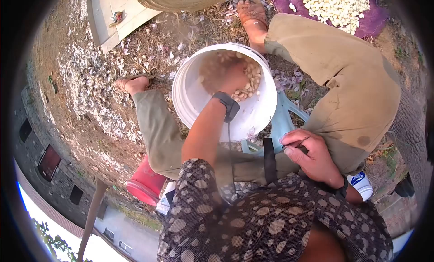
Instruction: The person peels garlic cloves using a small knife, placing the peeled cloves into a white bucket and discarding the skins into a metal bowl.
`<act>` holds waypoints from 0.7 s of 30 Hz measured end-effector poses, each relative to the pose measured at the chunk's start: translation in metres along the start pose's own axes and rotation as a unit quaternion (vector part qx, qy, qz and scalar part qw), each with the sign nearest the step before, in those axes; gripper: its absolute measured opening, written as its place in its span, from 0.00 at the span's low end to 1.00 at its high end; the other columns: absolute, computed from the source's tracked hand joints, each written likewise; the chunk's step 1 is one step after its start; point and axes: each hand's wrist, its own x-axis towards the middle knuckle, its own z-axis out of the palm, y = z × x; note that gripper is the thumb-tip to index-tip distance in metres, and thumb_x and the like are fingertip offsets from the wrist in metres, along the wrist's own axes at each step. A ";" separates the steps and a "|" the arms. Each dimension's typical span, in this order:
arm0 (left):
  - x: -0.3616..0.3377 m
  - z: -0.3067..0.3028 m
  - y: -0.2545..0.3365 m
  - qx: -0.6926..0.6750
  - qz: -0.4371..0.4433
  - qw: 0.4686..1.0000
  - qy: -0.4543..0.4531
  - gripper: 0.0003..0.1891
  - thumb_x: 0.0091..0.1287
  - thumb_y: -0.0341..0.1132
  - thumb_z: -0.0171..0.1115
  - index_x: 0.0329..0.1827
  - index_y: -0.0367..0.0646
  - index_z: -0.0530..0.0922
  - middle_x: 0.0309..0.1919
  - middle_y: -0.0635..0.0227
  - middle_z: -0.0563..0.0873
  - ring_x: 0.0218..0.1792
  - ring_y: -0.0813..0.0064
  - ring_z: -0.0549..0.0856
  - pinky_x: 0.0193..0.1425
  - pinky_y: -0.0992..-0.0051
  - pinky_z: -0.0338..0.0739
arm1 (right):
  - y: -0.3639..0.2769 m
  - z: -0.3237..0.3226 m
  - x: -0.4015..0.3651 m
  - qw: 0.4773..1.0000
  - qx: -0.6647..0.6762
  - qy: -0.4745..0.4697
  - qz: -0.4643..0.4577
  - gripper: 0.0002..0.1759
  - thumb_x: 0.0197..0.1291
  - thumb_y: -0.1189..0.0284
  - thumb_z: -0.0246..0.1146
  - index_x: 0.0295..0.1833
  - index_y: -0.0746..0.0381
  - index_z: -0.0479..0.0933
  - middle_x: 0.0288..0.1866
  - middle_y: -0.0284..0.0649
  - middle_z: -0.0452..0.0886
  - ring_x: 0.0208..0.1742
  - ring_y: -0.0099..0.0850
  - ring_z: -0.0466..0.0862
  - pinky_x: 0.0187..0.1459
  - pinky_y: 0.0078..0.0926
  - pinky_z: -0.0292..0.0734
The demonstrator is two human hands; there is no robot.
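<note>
A white bucket (181,95) stands tilted between the knees, with peeled garlic cloves (251,77) in its bottom. My left hand (230,77) is down inside it among the cloves, its fingers smeared by motion; a dark wrist device (227,104) is on that arm, with a cable running down from it. My right hand (309,153) rests by the right thigh, beside a black strap (270,160). Its fingers are curled together around a small dark thing, and I cannot tell what it is. Behind the bucket's right side shows a light-blue plastic stool (285,113).
Peeled cloves (337,7) lie on a purple mesh sack (377,18) at upper right. A round woven basket (181,1) and a cardboard sheet (101,18) are at the top. Garlic skins (92,88) litter the ground. A red bucket (145,183) is at lower left, a white container (360,186) at lower right.
</note>
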 end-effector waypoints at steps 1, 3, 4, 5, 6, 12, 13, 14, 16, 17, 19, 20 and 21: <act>0.007 0.005 -0.003 0.013 0.014 0.999 -0.034 0.31 0.55 0.23 0.57 0.66 0.41 0.77 0.58 0.44 0.84 0.61 0.48 0.82 0.65 0.60 0.76 | -0.001 -0.001 0.003 1.000 0.003 0.002 0.001 0.10 0.68 0.75 0.66 0.51 0.68 0.80 0.48 0.43 0.85 0.43 0.32 0.86 0.44 0.27 0.81; 0.012 0.009 -0.004 0.038 0.044 0.993 -0.100 0.33 0.54 0.24 0.58 0.69 0.42 0.77 0.55 0.48 0.86 0.59 0.51 0.83 0.66 0.63 0.76 | -0.003 -0.001 0.003 1.000 0.011 0.000 0.002 0.10 0.68 0.76 0.66 0.52 0.67 0.80 0.49 0.43 0.85 0.44 0.32 0.86 0.45 0.28 0.81; 0.009 0.006 -0.003 0.024 0.048 0.991 -0.121 0.33 0.54 0.24 0.58 0.69 0.42 0.76 0.56 0.49 0.86 0.60 0.52 0.83 0.66 0.63 0.77 | -0.004 -0.001 0.005 1.000 0.015 -0.001 -0.001 0.10 0.68 0.76 0.66 0.52 0.67 0.80 0.49 0.43 0.85 0.44 0.32 0.86 0.45 0.28 0.81; 0.007 0.000 -0.003 0.013 0.052 0.989 -0.141 0.34 0.54 0.25 0.58 0.70 0.42 0.76 0.57 0.49 0.86 0.61 0.53 0.83 0.66 0.64 0.77 | -0.003 -0.001 0.006 1.000 0.020 -0.001 -0.006 0.10 0.68 0.76 0.66 0.52 0.67 0.80 0.49 0.44 0.85 0.44 0.32 0.86 0.45 0.28 0.81; 0.003 -0.008 0.001 0.002 0.056 0.985 -0.162 0.34 0.54 0.25 0.59 0.70 0.42 0.75 0.59 0.50 0.85 0.61 0.55 0.83 0.66 0.65 0.77 | -0.002 0.000 0.006 1.000 0.022 -0.001 -0.012 0.10 0.68 0.76 0.66 0.52 0.67 0.80 0.49 0.44 0.85 0.45 0.33 0.86 0.45 0.28 0.82; -0.021 -0.026 0.024 -0.125 0.057 0.964 -0.229 0.34 0.55 0.27 0.63 0.71 0.41 0.74 0.58 0.56 0.86 0.59 0.63 0.84 0.66 0.69 0.76 | -0.003 0.000 -0.009 0.999 0.034 -0.020 -0.032 0.10 0.68 0.75 0.66 0.52 0.67 0.80 0.49 0.43 0.86 0.46 0.32 0.87 0.48 0.29 0.82; -0.022 -0.025 0.026 -0.144 0.037 0.960 -0.237 0.35 0.55 0.25 0.63 0.72 0.41 0.74 0.58 0.59 0.86 0.60 0.67 0.83 0.66 0.71 0.75 | -0.005 0.000 -0.012 0.998 0.043 -0.021 -0.030 0.10 0.68 0.75 0.66 0.52 0.67 0.80 0.49 0.43 0.86 0.46 0.32 0.87 0.49 0.29 0.82; -0.026 -0.024 0.028 -0.162 0.018 0.956 -0.245 0.36 0.55 0.23 0.63 0.72 0.42 0.73 0.59 0.62 0.85 0.60 0.70 0.82 0.66 0.72 0.75 | -0.007 0.000 -0.016 0.998 0.052 -0.023 -0.027 0.10 0.69 0.74 0.65 0.52 0.67 0.80 0.50 0.43 0.86 0.47 0.32 0.87 0.49 0.29 0.82; -0.037 -0.029 0.037 -0.199 -0.045 0.946 -0.253 0.36 0.56 0.22 0.64 0.73 0.42 0.72 0.59 0.65 0.85 0.61 0.74 0.81 0.65 0.74 0.76 | -0.001 0.000 -0.017 0.998 0.050 -0.023 -0.040 0.10 0.69 0.74 0.65 0.52 0.67 0.79 0.50 0.43 0.86 0.47 0.31 0.87 0.49 0.29 0.81; -0.043 -0.033 0.042 -0.216 -0.085 0.939 -0.253 0.35 0.57 0.22 0.64 0.73 0.41 0.72 0.59 0.65 0.84 0.61 0.75 0.81 0.63 0.75 0.78 | 0.000 0.000 -0.017 0.997 0.049 -0.024 -0.049 0.10 0.69 0.73 0.65 0.52 0.67 0.79 0.50 0.43 0.86 0.48 0.31 0.86 0.50 0.29 0.81; -0.045 -0.037 0.036 -0.235 -0.107 0.932 -0.253 0.34 0.59 0.23 0.64 0.72 0.41 0.72 0.58 0.64 0.84 0.59 0.73 0.82 0.60 0.73 0.79 | 0.002 0.001 -0.018 0.997 0.053 -0.019 -0.052 0.10 0.70 0.73 0.65 0.51 0.67 0.79 0.49 0.42 0.86 0.47 0.31 0.86 0.49 0.29 0.81; -0.043 -0.034 0.021 -0.239 -0.090 0.933 -0.254 0.33 0.60 0.24 0.63 0.72 0.40 0.72 0.58 0.62 0.85 0.58 0.70 0.83 0.59 0.72 0.79 | 0.002 0.002 -0.018 0.997 0.056 -0.017 -0.054 0.10 0.70 0.72 0.65 0.51 0.67 0.79 0.49 0.42 0.86 0.47 0.31 0.86 0.49 0.28 0.80; -0.044 -0.038 0.021 -0.241 -0.072 0.934 -0.255 0.32 0.61 0.24 0.61 0.72 0.40 0.72 0.57 0.60 0.85 0.56 0.67 0.84 0.58 0.70 0.80 | 0.006 0.003 -0.018 0.997 0.058 -0.013 -0.059 0.10 0.70 0.72 0.65 0.51 0.67 0.79 0.48 0.42 0.86 0.46 0.30 0.85 0.48 0.28 0.80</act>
